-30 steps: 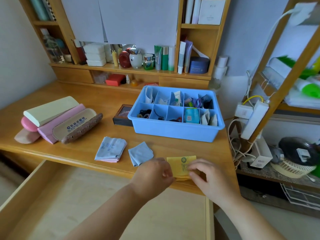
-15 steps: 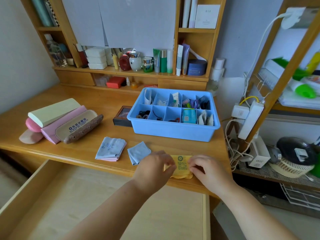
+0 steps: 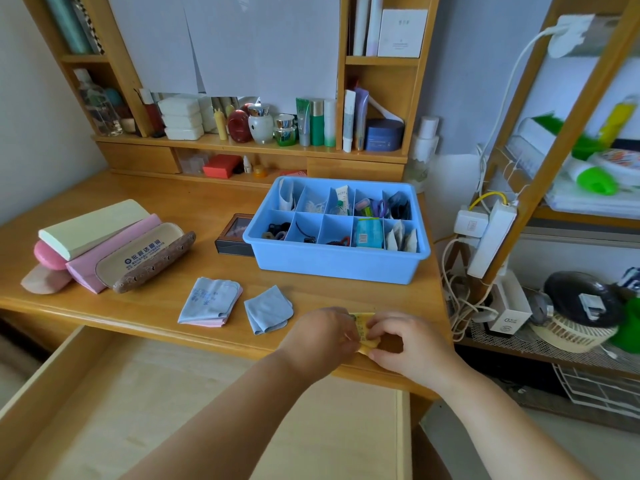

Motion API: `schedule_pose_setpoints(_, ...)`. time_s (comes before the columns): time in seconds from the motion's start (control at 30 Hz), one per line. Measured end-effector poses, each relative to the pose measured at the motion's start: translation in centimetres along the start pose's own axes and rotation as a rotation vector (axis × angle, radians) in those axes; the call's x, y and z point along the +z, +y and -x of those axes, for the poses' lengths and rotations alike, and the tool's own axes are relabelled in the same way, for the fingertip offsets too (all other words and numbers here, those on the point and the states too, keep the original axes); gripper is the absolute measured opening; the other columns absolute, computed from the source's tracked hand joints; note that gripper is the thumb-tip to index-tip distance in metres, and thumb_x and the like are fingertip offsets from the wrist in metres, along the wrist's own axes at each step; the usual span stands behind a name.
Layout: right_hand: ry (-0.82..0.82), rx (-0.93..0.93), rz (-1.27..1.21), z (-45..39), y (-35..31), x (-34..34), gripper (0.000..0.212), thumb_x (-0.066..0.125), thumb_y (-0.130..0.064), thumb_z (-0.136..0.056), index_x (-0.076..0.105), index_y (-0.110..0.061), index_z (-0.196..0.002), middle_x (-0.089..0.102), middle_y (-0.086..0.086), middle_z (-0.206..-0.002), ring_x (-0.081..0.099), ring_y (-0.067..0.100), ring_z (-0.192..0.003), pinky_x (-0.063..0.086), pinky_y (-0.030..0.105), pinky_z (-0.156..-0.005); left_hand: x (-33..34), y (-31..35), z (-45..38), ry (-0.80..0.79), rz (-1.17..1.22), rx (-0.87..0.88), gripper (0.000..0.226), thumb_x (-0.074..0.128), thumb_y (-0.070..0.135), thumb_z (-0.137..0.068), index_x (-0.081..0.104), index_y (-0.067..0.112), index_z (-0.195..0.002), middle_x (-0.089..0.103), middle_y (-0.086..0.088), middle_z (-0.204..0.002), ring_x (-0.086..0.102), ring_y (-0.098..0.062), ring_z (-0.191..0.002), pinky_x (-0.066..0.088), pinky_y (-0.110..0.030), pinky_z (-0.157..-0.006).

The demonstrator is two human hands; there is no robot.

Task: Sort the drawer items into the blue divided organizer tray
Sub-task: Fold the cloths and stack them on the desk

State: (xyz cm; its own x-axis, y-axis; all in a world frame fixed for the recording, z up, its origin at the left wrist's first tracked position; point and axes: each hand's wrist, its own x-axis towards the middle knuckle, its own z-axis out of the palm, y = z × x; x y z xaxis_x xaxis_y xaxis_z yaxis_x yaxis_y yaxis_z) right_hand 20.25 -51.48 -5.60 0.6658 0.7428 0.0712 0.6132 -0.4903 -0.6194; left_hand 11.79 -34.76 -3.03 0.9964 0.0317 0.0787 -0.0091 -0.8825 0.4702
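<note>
Both hands meet at the near edge of the wooden desk (image 3: 145, 188), just right of centre. The left hand (image 3: 320, 336) and right hand (image 3: 403, 342) each pinch a small yellow cloth (image 3: 363, 332) between curled fingers and thumb; the cloth is bunched or folded between them, mostly hidden, with some printed marking showing on the visible strip. It lies low at the desk surface; actual contact with the wood cannot be told. To the left of the hands, on the desk, a small light-blue cloth (image 3: 268, 310) lies folded, and further left a folded stack of blue and pink cloths (image 3: 211, 303) with faint print on top. The two are near each other but apart. The blue divided organizer tray (image 3: 332, 261) sits beyond the hands, toward the far right of the desk, its compartments holding hair ties, small tubes, packets and other small items. A dark small box (image 3: 232, 237) touches or nearly touches the tray's left wall. At the far left of the desk a cluster of glasses cases (image 3: 104, 244) lies piled together: pale green, pink, beige, brown. The open drawer (image 3: 173, 410) extends below the desk's near edge, under the forearms. A shelf unit (image 3: 242, 143) with bottles and jars stands along the far edge of the desk.
</note>
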Motion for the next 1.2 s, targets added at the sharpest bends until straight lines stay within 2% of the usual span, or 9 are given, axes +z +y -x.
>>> schedule_pose_setpoints(0.23,0.051,0.045,-0.145,-0.4,-1.4,-0.1,0.033,0.061,-0.056,-0.077,0.070,-0.030,-0.096,0.062,-0.019,-0.094,0.056,-0.003,-0.093,0.045,0.017,-0.079,-0.5,-0.2,0.3,0.103,0.166,-0.028,0.012,0.059,0.019,-0.090,0.070,0.015,-0.090,0.062,0.006,-0.084,0.055,-0.009,-0.078,0.048,-0.026,-0.072)
schedule_pose_setpoints(0.4,0.236,0.091,-0.130,-1.0,-2.8,-0.7,0.007,0.068,-0.031,-0.083,0.069,-0.032,-0.090,0.064,-0.019,-0.095,0.055,-0.003,-0.095,0.042,0.014,-0.078,-1.8,0.7,0.8,0.293,0.326,-0.048,0.012,0.055,0.015,-0.093,0.059,0.022,-0.084,0.059,0.010,-0.073,0.055,-0.003,-0.069,0.046,-0.017,-0.064)
schedule_pose_setpoints(0.53,0.280,0.186,-0.331,-0.9,-4.6,-1.9,0.008,0.074,-0.032,-0.078,0.068,-0.035,-0.075,0.067,-0.023,-0.083,0.056,-0.013,-0.082,0.037,0.009,-0.063,-4.1,1.6,1.5,0.363,0.770,-0.192,0.014,0.047,0.013,-0.098,0.056,0.009,-0.089,0.065,-0.016,-0.079,0.064,-0.026,-0.078,0.056,-0.033,-0.072)
schedule_pose_setpoints(0.63,0.262,0.164,-0.433,-0.4,-5.9,-2.5,0.008,0.070,-0.026,-0.082,0.068,-0.033,-0.077,0.068,-0.017,-0.078,0.062,-0.004,-0.073,0.043,0.009,-0.058,-5.6,2.0,2.4,0.361,1.074,-0.248,0.016,0.043,0.013,-0.100,0.056,0.006,-0.093,0.067,-0.006,-0.075,0.068,-0.019,-0.076,0.058,-0.027,-0.072)
schedule_pose_setpoints(0.83,0.388,0.114,-0.557,0.7,-8.0,-4.1,0.014,0.058,-0.019,-0.090,0.063,-0.024,-0.077,0.058,-0.016,-0.062,0.051,-0.003,-0.058,0.037,0.020,-0.060,-6.3,1.5,4.2,0.389,0.968,-0.257,0.016,0.049,0.010,-0.096,0.055,0.023,-0.089,0.051,0.008,-0.059,0.046,-0.009,-0.059,0.044,-0.026,-0.058)
schedule_pose_setpoints(0.97,0.368,-0.035,-0.419,1.4,-9.7,-4.9,0.016,0.052,-0.020,-0.094,0.055,-0.026,-0.080,0.048,-0.004,-0.056,0.040,0.002,-0.051,0.032,0.018,-0.050,-7.0,1.6,5.3,0.291,0.866,-0.152,0.044,0.048,0.000,-0.091,0.065,0.040,-0.096,0.054,0.003,-0.072,0.044,-0.009,-0.064,0.037,-0.019,-0.056)
schedule_pose_setpoints(1.07,0.289,-0.092,-0.388,2.3,-9.9,-6.2,0.013,0.058,-0.020,-0.091,0.057,-0.028,-0.081,0.049,0.013,-0.056,0.038,0.009,-0.049,0.029,0.021,-0.048,-7.6,1.5,6.0,0.230,0.783,-0.099,0.045,0.050,0.004,-0.091,0.071,0.042,-0.100,0.051,0.000,-0.072,0.045,-0.013,-0.069,0.038,-0.023,-0.066)
schedule_pose_setpoints(1.13,0.172,-0.097,-0.450,2.9,-9.5,-7.4,0.012,0.065,-0.021,-0.087,0.060,-0.032,-0.087,0.051,0.007,-0.056,0.041,0.010,-0.052,0.032,0.019,-0.050,-8.0,1.4,6.4,0.228,0.827,-0.045,0.035,0.055,0.013,-0.087,0.071,0.040,-0.102,0.049,0.001,-0.067,0.045,-0.012,-0.066,0.040,-0.022,-0.065)
schedule_pose_setpoints(1.2,0.051,-0.089,-0.524,3.3,-8.8,-8.7,0.021,0.069,-0.022,-0.083,0.062,-0.034,-0.097,0.059,-0.002,-0.063,0.050,0.007,-0.059,0.039,0.014,-0.056,-8.3,1.4,6.3,0.256,0.881,-0.021,0.023,0.064,0.022,-0.083,0.074,0.037,-0.099,0.065,0.003,-0.075,0.056,-0.009,-0.071,0.048,-0.019,-0.069)
